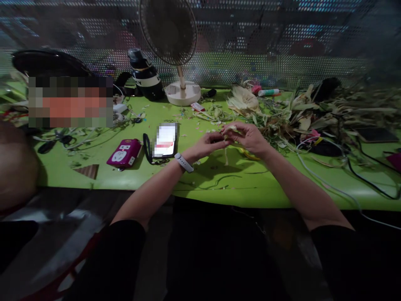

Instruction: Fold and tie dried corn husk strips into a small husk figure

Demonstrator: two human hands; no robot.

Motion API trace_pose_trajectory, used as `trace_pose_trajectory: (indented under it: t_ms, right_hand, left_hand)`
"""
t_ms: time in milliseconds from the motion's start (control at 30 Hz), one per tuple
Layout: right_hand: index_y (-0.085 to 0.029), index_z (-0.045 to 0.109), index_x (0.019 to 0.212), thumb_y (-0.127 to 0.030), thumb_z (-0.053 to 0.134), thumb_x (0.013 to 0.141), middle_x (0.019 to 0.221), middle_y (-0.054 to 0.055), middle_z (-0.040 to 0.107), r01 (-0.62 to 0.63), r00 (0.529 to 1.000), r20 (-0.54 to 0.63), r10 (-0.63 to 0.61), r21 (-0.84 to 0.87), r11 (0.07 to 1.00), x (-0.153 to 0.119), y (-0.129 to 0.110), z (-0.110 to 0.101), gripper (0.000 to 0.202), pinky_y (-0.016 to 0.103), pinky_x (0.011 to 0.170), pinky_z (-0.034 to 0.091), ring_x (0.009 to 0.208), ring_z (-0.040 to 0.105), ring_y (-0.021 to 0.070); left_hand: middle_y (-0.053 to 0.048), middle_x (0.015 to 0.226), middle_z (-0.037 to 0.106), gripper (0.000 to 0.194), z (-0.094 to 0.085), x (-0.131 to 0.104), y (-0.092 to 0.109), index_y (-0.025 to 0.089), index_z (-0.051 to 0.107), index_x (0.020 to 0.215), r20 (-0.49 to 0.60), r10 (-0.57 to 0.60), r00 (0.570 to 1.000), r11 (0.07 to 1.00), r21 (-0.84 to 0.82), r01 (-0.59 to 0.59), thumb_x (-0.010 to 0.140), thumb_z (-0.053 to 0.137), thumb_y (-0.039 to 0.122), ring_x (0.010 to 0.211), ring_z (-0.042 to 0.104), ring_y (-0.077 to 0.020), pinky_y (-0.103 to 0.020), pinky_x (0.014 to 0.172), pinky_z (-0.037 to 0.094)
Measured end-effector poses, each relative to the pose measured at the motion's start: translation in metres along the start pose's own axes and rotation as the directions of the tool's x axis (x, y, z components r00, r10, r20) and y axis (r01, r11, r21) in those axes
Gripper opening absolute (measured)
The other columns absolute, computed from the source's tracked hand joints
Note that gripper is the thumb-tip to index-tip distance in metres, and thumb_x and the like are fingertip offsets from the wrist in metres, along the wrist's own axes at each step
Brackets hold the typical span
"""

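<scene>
My left hand (210, 143), with a white band (184, 163) on its wrist, meets my right hand (247, 136) just above the green table. Fingers of both are pinched together around a small pale husk strip (231, 128). A thin pale strand (226, 156) hangs below the fingertips. What lies between the fingers is partly hidden. Under my right wrist is a yellow loop (249, 154), maybe a scissors handle. A dried corn husk bundle (243, 100) lies just beyond my hands.
A phone (165, 140) and a purple power socket block (124, 153) lie to the left. Behind stand a fan (183, 93) and a black bottle (147, 77). Husk scraps (291, 113) heap up at right, with a white cable (326, 180) crossing the table edge. A person sits at far left.
</scene>
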State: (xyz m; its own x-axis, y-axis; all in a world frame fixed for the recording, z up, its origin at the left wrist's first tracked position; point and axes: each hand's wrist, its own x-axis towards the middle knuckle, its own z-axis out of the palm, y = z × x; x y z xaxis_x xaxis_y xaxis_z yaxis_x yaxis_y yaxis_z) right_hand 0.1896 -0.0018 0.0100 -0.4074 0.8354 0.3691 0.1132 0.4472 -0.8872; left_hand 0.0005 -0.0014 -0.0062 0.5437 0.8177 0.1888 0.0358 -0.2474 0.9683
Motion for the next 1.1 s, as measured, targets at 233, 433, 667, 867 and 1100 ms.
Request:
trace_pose_trajectory:
  t_ms: [233,433,667,867,1100]
  right_hand:
    - [-0.022,0.074,0.078,-0.065,0.073,0.074,0.083,0.004,0.07,0.006,0.992,-0.128,-0.011,-0.042,0.999,0.001,0.009,0.005,0.044,0.037,0.084,0.054,0.085,0.065,0.0192]
    - [-0.021,0.076,0.079,-0.067,0.073,0.072,0.085,0.005,0.074,-0.026,0.977,-0.214,0.016,-0.045,0.999,0.001,0.015,0.01,0.046,0.037,0.083,0.054,0.085,0.067,0.0204]
    - [-0.019,0.076,0.079,-0.066,0.077,0.068,0.085,0.005,0.074,-0.076,0.963,-0.256,0.084,0.043,0.996,0.004,0.017,0.01,0.049,0.036,0.084,0.054,0.086,0.068,0.0208]
    - [-0.021,0.072,0.097,-0.074,0.073,0.067,0.092,0.005,0.074,-0.252,0.925,-0.258,0.279,0.133,0.958,0.008,-0.002,-0.019,0.06,0.031,0.079,0.054,0.086,0.069,0.0191]
    - [-0.018,0.064,0.067,-0.076,0.072,0.065,0.058,0.001,0.061,-0.403,0.91,0.034,0.414,-0.175,0.899,0.001,-0.021,-0.031,0.059,0.028,0.058,0.04,0.057,0.054,0.0135]
  left_hand:
    - [-0.001,0.067,0.064,0.032,0.002,-0.001,0.002,0.013,0.076,0.076,0.039,-0.051,0.998,0.999,-0.005,0.052,0.08,0.074,0.045,0.064,0.051,-0.0086,-0.024,0.063,0.039]
    - [0.0,0.066,0.063,0.033,0.004,-0.001,0.001,0.013,0.075,0.075,0.104,-0.079,0.991,0.996,-0.019,0.082,0.075,0.078,0.046,0.061,0.048,-0.0071,-0.023,0.06,0.037]
    - [0.005,0.054,0.046,0.032,0.007,-0.002,-0.003,0.012,0.069,0.067,0.111,-0.161,0.981,0.985,-0.048,0.168,0.078,0.077,0.041,0.05,0.035,-0.0043,-0.022,0.051,0.024]
    - [0.0,0.067,0.062,0.028,0.007,0.004,-0.01,0.014,0.074,0.087,-0.058,-0.222,0.973,0.906,-0.382,0.184,0.082,0.074,0.042,0.058,0.051,-0.0061,-0.021,0.058,0.04]
    - [0.001,0.069,0.063,0.029,0.008,0.003,-0.006,0.015,0.071,0.081,-0.127,-0.222,0.967,0.891,-0.429,0.149,0.078,0.078,0.043,0.06,0.053,-0.0053,-0.019,0.058,0.04]
